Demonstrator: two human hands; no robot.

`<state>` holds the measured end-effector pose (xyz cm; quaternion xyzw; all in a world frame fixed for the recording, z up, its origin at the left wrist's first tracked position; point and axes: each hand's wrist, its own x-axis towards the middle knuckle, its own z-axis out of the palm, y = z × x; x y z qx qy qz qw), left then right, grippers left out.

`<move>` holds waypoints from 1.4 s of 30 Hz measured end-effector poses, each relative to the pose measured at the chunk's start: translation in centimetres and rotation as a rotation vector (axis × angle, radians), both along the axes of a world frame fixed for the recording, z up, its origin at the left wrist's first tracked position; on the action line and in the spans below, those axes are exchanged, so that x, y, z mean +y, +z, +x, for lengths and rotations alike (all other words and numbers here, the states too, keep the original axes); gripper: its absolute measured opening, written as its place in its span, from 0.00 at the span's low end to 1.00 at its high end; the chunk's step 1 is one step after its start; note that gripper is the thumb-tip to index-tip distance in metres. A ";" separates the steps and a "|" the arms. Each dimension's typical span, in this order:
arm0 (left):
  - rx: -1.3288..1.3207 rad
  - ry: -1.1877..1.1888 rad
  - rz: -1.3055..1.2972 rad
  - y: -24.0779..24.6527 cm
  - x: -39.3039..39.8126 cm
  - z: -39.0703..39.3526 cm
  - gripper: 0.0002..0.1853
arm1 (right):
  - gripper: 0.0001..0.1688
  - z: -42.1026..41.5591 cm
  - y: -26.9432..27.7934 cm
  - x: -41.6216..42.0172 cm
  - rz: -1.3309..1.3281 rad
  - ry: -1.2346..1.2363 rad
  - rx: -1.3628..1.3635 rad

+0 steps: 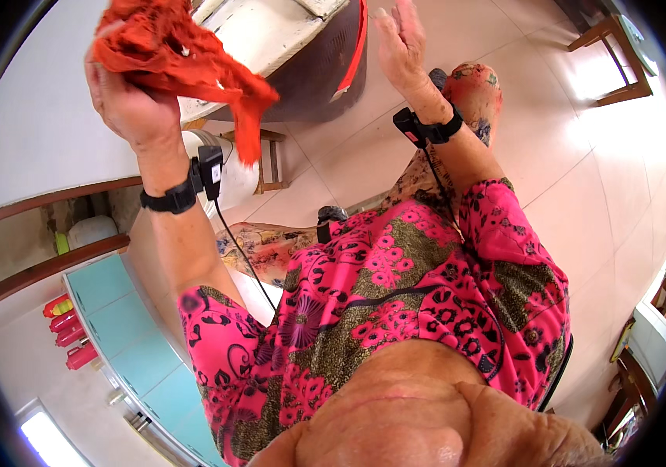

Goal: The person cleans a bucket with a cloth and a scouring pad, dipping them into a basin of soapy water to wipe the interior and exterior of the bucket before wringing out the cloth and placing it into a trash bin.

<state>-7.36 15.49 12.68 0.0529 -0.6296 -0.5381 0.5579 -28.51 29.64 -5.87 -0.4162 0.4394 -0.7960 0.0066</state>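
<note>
At the upper left my left hand (131,111) is raised, gripping a crumpled, ragged red cloth (164,55). One loose end of the cloth hangs to the right, blurred, beside a worn whitish board or tabletop (251,32). My right hand (401,49) is held up at the top centre, with nothing in it and its fingers partly spread, right of a dark rounded tub or container (315,70). A red strip (353,52) lies along that container's side. Both wrists carry black straps with small cabled devices.
A white bucket (234,175) and a wooden stool (274,160) stand below the board. A second stool (630,64) is at the upper right on the tiled floor. Turquoise tiles (129,318) cover a counter at lower left, with several red vacuum flasks (81,355) beside it.
</note>
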 end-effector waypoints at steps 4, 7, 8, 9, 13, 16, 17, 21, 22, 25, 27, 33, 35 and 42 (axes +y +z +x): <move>-0.526 -0.022 -0.058 -2.7 -1.0 -0.2 0.25 | 0.28 -1.2 -1.7 0.2 0.134 -0.197 0.154; -0.976 -0.010 -0.292 -6.2 -0.2 -0.1 0.34 | 0.30 -1.5 -2.0 0.7 0.233 -0.345 0.303; -0.977 0.143 -0.591 -6.9 0.2 0.1 0.35 | 0.31 -1.4 -1.9 0.7 0.262 -0.390 0.344; -0.958 0.293 -0.883 -7.4 0.8 0.0 0.36 | 0.32 -1.4 -1.7 0.9 0.241 -0.394 0.373; -1.147 0.289 -0.858 -7.4 1.0 -1.4 0.37 | 0.36 -2.2 -0.7 1.2 0.165 -0.416 0.509; -0.909 0.123 -0.708 -7.4 -0.2 -3.8 0.33 | 0.37 -2.0 0.1 1.5 0.195 -0.386 0.541; -0.919 0.149 -0.757 -7.6 0.0 -4.1 0.31 | 0.37 -1.8 0.2 1.6 0.222 -0.368 0.542; -0.914 0.275 -0.975 -7.2 0.7 -4.3 0.25 | 0.36 -1.9 0.4 1.5 0.189 -0.367 0.590; -0.925 0.292 -0.997 -7.2 0.8 -3.7 0.25 | 0.36 -2.0 0.3 1.6 0.200 -0.372 0.591; -0.949 0.299 -1.011 -7.2 1.3 -0.1 0.27 | 0.35 -2.4 -0.3 2.1 0.232 -0.399 0.590; -0.941 0.302 -1.000 -7.6 1.5 1.4 0.29 | 0.35 -2.5 -0.5 2.3 0.233 -0.402 0.568; -0.856 0.343 -1.057 -8.2 2.9 -0.9 0.33 | 0.37 -3.2 -1.5 1.8 0.226 -0.400 0.547; -0.826 0.305 -1.041 -8.0 4.2 -3.3 0.33 | 0.36 -2.8 -1.1 1.6 0.267 -0.366 0.514; -0.869 0.310 -1.109 -9.2 3.4 0.7 0.33 | 0.34 -2.5 -3.0 0.6 0.296 -0.366 0.568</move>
